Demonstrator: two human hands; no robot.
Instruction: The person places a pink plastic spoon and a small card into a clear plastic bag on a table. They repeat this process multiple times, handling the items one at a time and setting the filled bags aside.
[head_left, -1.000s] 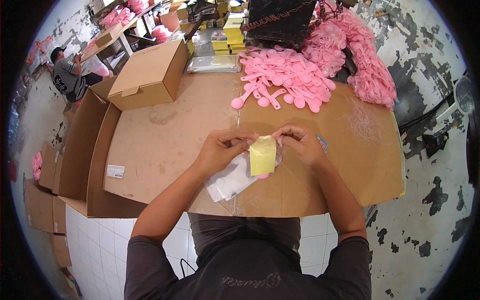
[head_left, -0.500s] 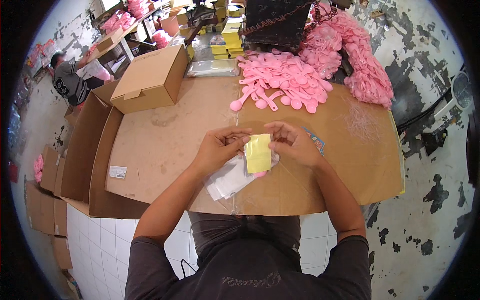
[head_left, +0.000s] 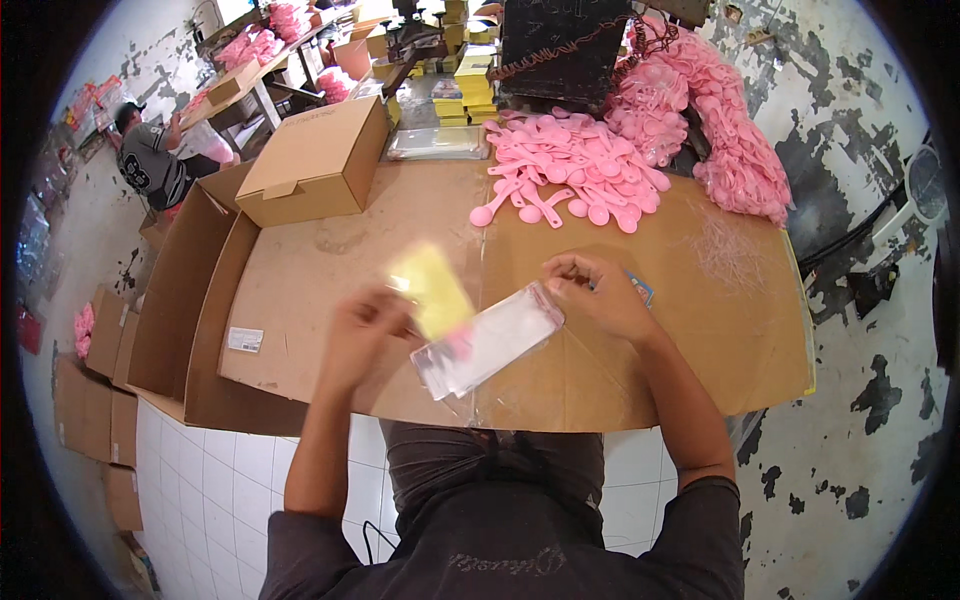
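My left hand, smeared by motion, grips the edge of a tilted yellow packet with a shiny clear cover. A pink bit, perhaps part of a spoon, shows at the packet's lower end. Beneath and beside it lies a small stack of clear plastic bags on the cardboard. My right hand is closed, with fingers curled just past the far right end of the bags. Whatever it may pinch is too small to make out. A blue printed card pokes out behind that hand.
A heap of pink spoons lies at the back, with bagged pink spoons to its right. Thin clear strips are scattered at right. At left stand a closed carton and an open box. Another person works far left.
My left hand has carried the yellow packet left and tilted it, away from my right hand. The bag stack is now uncovered. My right hand has shifted slightly right.
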